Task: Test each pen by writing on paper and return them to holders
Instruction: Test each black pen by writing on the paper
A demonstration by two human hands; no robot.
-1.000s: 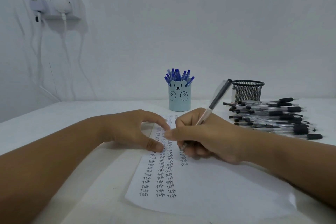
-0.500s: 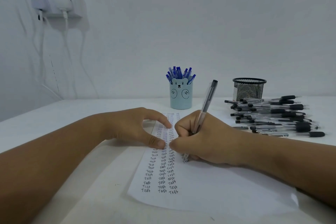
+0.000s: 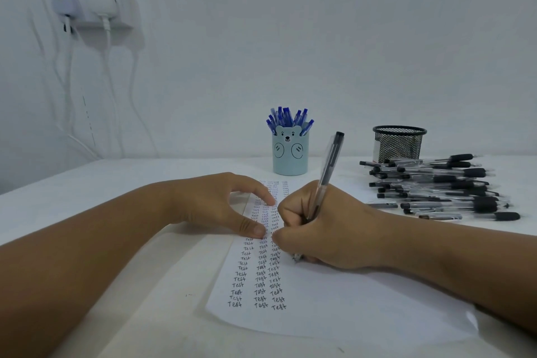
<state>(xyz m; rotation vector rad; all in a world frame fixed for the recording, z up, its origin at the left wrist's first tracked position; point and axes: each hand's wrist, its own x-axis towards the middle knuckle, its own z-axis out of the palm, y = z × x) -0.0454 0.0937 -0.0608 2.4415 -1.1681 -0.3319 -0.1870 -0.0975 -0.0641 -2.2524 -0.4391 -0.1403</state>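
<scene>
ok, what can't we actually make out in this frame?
Head view:
- Pen tip contact with the paper: hidden under the right hand.
- Black mesh holder contents: pile of black pens covers its base.
- Top rows of writing: too small.
- Left hand covers the paper's edge.

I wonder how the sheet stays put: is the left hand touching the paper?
Touching. In the head view the left hand rests its thumb and forefinger tips on the paper, beside the written columns.

Single head-worn wide-angle view: looks forward and down across the table (image 3: 87,192) toward the wall (image 3: 290,38), close above both forearms; edges curve.
</scene>
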